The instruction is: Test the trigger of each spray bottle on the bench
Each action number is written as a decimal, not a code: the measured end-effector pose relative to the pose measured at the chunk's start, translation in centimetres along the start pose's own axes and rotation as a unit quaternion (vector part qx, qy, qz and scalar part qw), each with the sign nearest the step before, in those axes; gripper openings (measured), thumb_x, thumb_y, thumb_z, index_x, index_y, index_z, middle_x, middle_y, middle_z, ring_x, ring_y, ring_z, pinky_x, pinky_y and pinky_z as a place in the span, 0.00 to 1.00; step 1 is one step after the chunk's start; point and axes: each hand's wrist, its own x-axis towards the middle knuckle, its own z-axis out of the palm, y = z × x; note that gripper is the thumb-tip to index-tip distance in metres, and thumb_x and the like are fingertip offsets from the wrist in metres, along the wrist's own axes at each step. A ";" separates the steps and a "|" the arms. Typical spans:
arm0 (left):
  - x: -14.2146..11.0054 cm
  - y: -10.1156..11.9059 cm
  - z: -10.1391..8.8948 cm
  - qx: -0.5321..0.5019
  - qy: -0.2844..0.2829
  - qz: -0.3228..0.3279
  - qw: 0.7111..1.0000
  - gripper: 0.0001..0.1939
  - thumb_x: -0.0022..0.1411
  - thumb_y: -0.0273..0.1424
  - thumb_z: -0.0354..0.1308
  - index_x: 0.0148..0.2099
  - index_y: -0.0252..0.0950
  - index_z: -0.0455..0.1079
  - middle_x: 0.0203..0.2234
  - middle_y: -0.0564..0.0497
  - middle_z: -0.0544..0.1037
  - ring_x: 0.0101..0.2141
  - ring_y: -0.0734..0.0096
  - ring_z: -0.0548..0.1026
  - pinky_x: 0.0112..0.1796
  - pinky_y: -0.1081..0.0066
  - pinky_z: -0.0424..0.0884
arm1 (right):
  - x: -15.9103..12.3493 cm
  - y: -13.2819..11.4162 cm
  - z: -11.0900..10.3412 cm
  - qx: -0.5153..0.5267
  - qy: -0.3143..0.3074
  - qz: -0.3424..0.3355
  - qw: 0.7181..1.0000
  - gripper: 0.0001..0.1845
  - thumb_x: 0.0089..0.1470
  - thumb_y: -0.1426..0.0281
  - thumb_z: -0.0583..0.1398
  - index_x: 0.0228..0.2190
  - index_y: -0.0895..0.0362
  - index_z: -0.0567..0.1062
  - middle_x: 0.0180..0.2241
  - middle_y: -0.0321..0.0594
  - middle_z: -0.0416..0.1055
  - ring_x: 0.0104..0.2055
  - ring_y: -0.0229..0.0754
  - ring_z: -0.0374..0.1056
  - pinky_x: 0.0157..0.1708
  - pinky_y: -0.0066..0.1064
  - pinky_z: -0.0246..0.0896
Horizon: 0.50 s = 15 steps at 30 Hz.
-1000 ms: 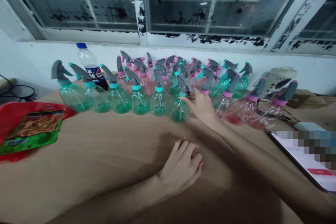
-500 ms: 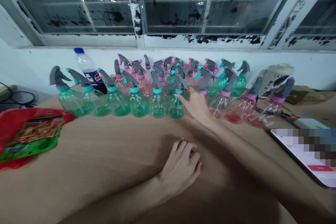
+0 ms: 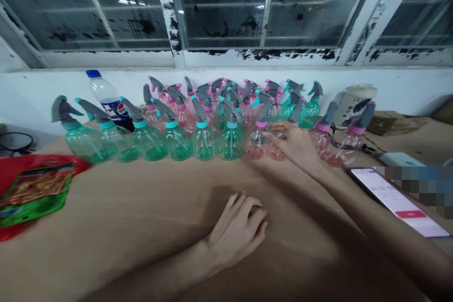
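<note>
My left hand (image 3: 238, 229) rests on the bare tabletop (image 3: 141, 212), palm down. Its fingers are loosely curled and slightly apart, with nothing in them. My right hand (image 3: 297, 144) reaches to the front row, against a clear pink spray bottle (image 3: 276, 152) with a grey trigger head. The thumb and fingers are apart and cover much of that bottle; whether they touch it is hard to see. Left of this hand stand another pink-collared spray bottle (image 3: 255, 141) and a green spray bottle (image 3: 231, 144). On its right is a further pink spray bottle (image 3: 320, 138).
More green spray bottles (image 3: 155, 145) continue the row leftward, with several pink ones behind. A cola bottle (image 3: 118, 109) stands at back left. A snack packet (image 3: 38, 188) lies on a red bag (image 3: 79, 164). At right are a phone (image 3: 392, 198) and a pale cup (image 3: 356, 104).
My right hand has moved rightward along the row, from beside the green bottle to a pink one. My left hand stays on the table. The view has shifted slightly to the right.
</note>
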 end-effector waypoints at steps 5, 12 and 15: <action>0.2 -0.1 -0.3 -0.009 0.018 -0.007 1.000 0.06 0.62 0.27 0.52 0.42 0.34 0.67 0.36 0.48 0.73 0.37 0.63 0.70 0.41 0.61 0.68 | 1.0 0.1 2.1 -0.036 -0.014 0.017 0.999 0.33 0.52 0.52 0.58 0.51 0.62 0.67 0.44 0.54 0.75 0.46 0.58 0.71 0.40 0.44 0.64; 0.3 -0.4 -0.2 -0.026 0.010 -0.019 0.999 0.07 0.62 0.26 0.51 0.43 0.34 0.67 0.36 0.48 0.73 0.37 0.63 0.71 0.40 0.60 0.68 | 1.6 0.2 2.4 -0.078 -0.064 0.027 0.995 0.31 0.53 0.46 0.53 0.42 0.59 0.74 0.29 0.51 0.78 0.36 0.60 0.73 0.30 0.41 0.63; 0.4 -0.5 -0.3 -0.038 0.014 -0.036 0.999 0.07 0.63 0.26 0.51 0.44 0.35 0.66 0.38 0.48 0.72 0.39 0.63 0.71 0.42 0.60 0.68 | 0.7 0.1 1.8 -0.080 -0.071 0.021 0.994 0.30 0.52 0.48 0.54 0.43 0.59 0.74 0.32 0.52 0.78 0.37 0.59 0.73 0.31 0.40 0.63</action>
